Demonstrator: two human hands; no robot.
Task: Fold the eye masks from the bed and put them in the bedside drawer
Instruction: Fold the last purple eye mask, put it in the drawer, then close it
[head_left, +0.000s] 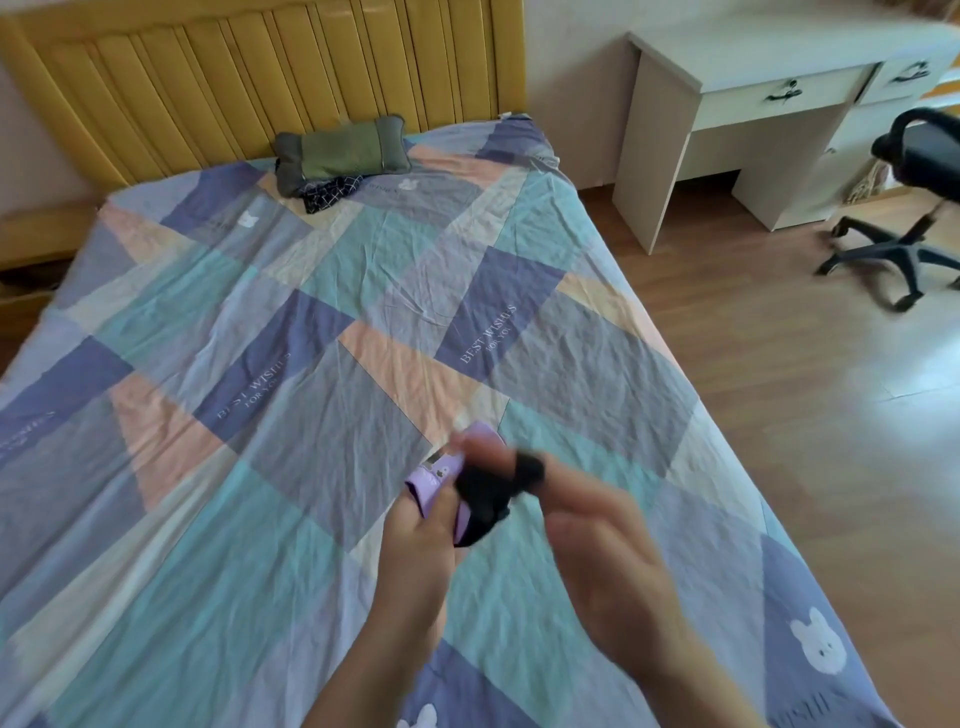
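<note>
Above the near part of the bed (291, 395), both my hands hold eye masks. My left hand (421, 545) grips a folded purple eye mask (434, 480) with a small white print. My right hand (597, 551) pinches a black eye mask (485, 499) that is bunched up against the purple one. Motion blurs both hands, so the exact fold of the black mask is unclear. A wooden bedside cabinet (36, 234) stands at the far left, beside the bed's head, with what looks like a pulled-out drawer (21, 301) below it.
A green pillow (340, 150) lies on dark checked fabric (327, 195) near the yellow headboard (260, 78). To the right are a white desk (737, 119) with drawers, a black office chair (909, 208) and wooden floor (779, 415).
</note>
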